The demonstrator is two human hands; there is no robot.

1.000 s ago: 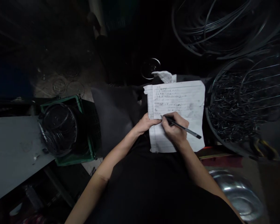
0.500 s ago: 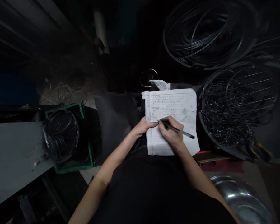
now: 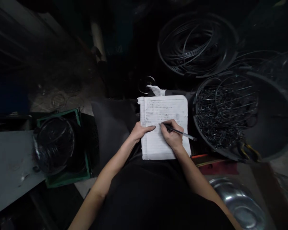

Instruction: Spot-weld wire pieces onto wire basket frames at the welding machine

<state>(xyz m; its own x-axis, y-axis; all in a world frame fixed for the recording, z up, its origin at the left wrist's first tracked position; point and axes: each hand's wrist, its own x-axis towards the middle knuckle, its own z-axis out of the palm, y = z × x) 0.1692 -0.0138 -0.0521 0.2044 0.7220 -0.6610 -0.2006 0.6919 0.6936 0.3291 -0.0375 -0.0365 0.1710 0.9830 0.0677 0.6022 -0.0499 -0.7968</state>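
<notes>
- Up close in the head view, the right hand [image 3: 173, 137] is pinching a dark pen [image 3: 179, 131] between curled fingers, closed tight around the barrel, with the tip touching the page near the middle.
- Just to its left, the left hand [image 3: 140, 131] is lying flat and relaxed, fingers extended and not gripping anything, pressing down on the left edge of the notepad [image 3: 156, 145].
- Resting on the person's lap, near the middle of the scene, the notepad is showing white lined paper with handwriting filling its far half and a smudge toward its right side; its near half is sitting blank.
- Peeking out beyond the far edge of the pad, a crumpled scrap of paper [image 3: 156, 90] is lying.
- To the right, a large dark basin [image 3: 276, 134] is holding a heap of short bent wire pieces [image 3: 216, 124] with a few wire hoops lying on top.
- Farther off, a coil of wire [image 3: 196, 44] is lying on the dark floor.
- At the left, a green crate [image 3: 62, 177] is holding a bundle of dark wire rings [image 3: 54, 143].
- Near right, a shiny metal bowl [image 3: 240, 204] is sitting.
</notes>
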